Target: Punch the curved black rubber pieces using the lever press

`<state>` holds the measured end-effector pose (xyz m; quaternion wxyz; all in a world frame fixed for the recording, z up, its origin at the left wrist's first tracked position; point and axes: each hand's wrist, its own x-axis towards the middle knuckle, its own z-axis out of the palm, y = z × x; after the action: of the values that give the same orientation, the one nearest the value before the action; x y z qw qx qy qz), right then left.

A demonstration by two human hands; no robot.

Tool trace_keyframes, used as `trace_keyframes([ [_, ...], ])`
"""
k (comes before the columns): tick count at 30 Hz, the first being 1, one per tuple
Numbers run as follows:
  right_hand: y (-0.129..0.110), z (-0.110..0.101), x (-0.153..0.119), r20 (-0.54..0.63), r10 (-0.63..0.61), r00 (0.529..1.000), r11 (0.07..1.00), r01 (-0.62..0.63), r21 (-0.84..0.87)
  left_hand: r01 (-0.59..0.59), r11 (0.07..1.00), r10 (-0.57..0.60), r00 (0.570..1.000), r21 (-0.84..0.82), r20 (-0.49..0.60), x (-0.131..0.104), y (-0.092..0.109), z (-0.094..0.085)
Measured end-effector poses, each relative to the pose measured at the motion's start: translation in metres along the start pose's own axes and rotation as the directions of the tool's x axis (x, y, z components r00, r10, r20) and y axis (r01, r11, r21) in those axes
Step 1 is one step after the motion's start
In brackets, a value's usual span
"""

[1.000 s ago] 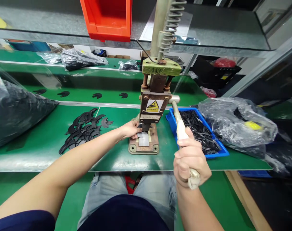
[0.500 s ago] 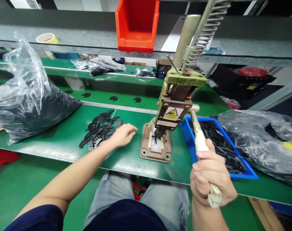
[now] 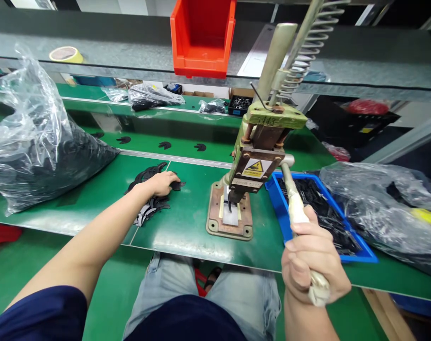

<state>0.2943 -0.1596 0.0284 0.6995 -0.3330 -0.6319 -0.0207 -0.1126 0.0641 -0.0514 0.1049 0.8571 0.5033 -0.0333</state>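
My left hand [image 3: 161, 183] is over the left part of the green bench, its fingers closed on a black curved plastic piece [image 3: 177, 184] at the edge of a pile of similar black pieces [image 3: 149, 211]. The hand and forearm hide part of that pile. My right hand [image 3: 312, 258] is wrapped round the tape-covered lever [image 3: 296, 206] of a green hand press [image 3: 259, 142]. Under the press ram, a small metal fixture [image 3: 230, 217] sits on the brown base plate [image 3: 215, 226], with a dark curved tip just above it.
A blue tray [image 3: 369, 257] of black parts stands right of the press, beside a clear plastic bag [image 3: 382, 208]. At left sits a big bag of black parts [image 3: 55, 156]. Several black pieces [image 3: 164, 145] lie along the strip behind. An orange bin [image 3: 201, 61] hangs above.
My left hand has moved left, from beside the press base onto the pile, and its fingers have closed on a black piece. My right hand keeps its grip on the lever, which stays put.
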Motion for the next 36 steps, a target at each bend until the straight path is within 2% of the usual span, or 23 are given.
trace_keyframes([
  [3, -0.001, 0.001, 0.001, -0.011, -0.069, 0.998, 0.998, 0.069, 0.009, -0.047, 0.999, 0.047, 0.999, 0.012, -0.021, 0.005, -0.006, -0.006],
  [5, -0.002, 0.002, 0.002, -0.008, -0.058, 0.998, 0.998, 0.058, 0.004, -0.103, 0.994, 0.104, 0.994, 0.019, -0.038, 0.007, -0.008, -0.013],
  [8, -0.003, 0.003, 0.002, 0.001, -0.063, 0.998, 0.998, 0.063, 0.001, -0.146, 0.989, 0.144, 0.981, -0.007, -0.132, 0.006, -0.005, -0.021],
  [10, -0.002, 0.003, 0.003, 0.005, -0.074, 0.997, 0.997, 0.074, 0.009, -0.093, 0.989, 0.065, 0.973, -0.116, -0.222, 0.003, 0.006, -0.022],
  [11, -0.002, 0.004, 0.003, -0.001, -0.078, 0.997, 0.997, 0.078, 0.013, -0.052, 0.972, -0.007, 0.968, -0.228, -0.25, 0.0, 0.015, -0.02],
  [12, -0.002, 0.005, 0.003, -0.01, -0.082, 0.997, 0.997, 0.082, 0.016, -0.016, 0.926, -0.085, 0.965, -0.377, -0.248, -0.003, 0.028, -0.017],
  [13, -0.002, 0.006, 0.003, -0.019, -0.08, 0.997, 0.997, 0.08, 0.017, 0.015, 0.84, -0.155, 0.965, -0.542, -0.213, -0.006, 0.042, -0.013],
  [14, -0.002, 0.006, 0.003, -0.026, -0.079, 0.997, 0.997, 0.079, 0.017, 0.02, 0.706, -0.184, 0.97, -0.708, -0.157, -0.008, 0.059, -0.008],
  [15, -0.001, 0.007, 0.003, -0.032, -0.077, 0.997, 0.997, 0.077, 0.018, 0.023, 0.548, -0.16, 0.984, -0.836, -0.078, -0.011, 0.077, -0.003],
  [17, -0.001, 0.007, 0.002, -0.029, -0.067, 0.997, 0.998, 0.068, 0.016, 0.048, 0.311, -0.094, 0.995, -0.949, 0.019, -0.012, 0.113, 0.009],
  [18, -0.001, 0.007, 0.001, -0.032, -0.06, 0.998, 0.998, 0.06, 0.011, 0.064, 0.237, -0.079, 0.996, -0.969, 0.047, -0.011, 0.128, 0.014],
  [20, -0.001, 0.007, 0.0, -0.042, -0.051, 0.998, 0.999, 0.051, -0.007, 0.067, 0.158, -0.085, 0.995, -0.985, 0.054, -0.006, 0.154, 0.021],
  [22, -0.002, 0.006, 0.0, -0.038, -0.045, 0.998, 0.999, 0.044, -0.026, 0.053, 0.135, -0.107, 0.994, -0.989, 0.039, 0.003, 0.169, 0.025],
  [25, -0.002, 0.003, -0.001, -0.012, -0.04, 0.999, 0.999, 0.04, -0.028, 0.06, 0.146, -0.124, 0.991, -0.987, 0.042, 0.015, 0.18, 0.025],
  [30, -0.001, 0.002, -0.001, 0.006, -0.029, 1.0, 0.999, 0.029, -0.024, 0.106, 0.202, -0.113, 0.99, -0.974, 0.084, 0.025, 0.182, 0.019],
  [36, -0.001, 0.005, 0.0, -0.036, -0.035, 0.999, 0.999, 0.034, -0.021, 0.115, 0.269, -0.076, 0.992, -0.956, 0.098, 0.026, 0.179, 0.017],
])
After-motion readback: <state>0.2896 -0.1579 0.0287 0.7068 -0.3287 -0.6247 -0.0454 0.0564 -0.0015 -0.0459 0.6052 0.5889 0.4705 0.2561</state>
